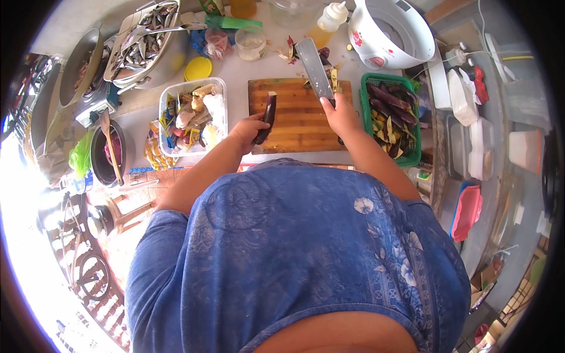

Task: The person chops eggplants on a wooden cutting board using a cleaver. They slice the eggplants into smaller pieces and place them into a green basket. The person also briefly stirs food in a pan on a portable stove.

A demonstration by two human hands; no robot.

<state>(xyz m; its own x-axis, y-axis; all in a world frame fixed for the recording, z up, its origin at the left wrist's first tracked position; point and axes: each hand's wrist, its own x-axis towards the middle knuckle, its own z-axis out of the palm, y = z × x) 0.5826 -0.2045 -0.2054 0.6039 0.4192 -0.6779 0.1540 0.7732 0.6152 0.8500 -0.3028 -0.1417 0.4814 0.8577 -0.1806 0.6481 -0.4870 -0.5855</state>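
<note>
My left hand [248, 131] grips a dark purple eggplant [270, 110] whose upper end is cut and shows pale flesh. It is held over the left edge of a wooden cutting board [291, 119]. In my right hand [342, 115] is the handle of a cleaver [314, 66]; its broad blade points away from me across the board's far edge. Cut eggplant bits [334, 79] lie at the board's far right corner, partly behind the blade. To the right stands a green plastic basket [364, 106] holding whole eggplants [393, 99] and cut pieces [388, 132].
Left of the board is a clear plastic container [224, 92] of garlic and packets. Farther left are a pot [126, 145] with a wooden spatula [110, 137] and a tray of fish [148, 42]. A squeeze bottle [331, 20] and white cooker body [371, 33] stand at the back.
</note>
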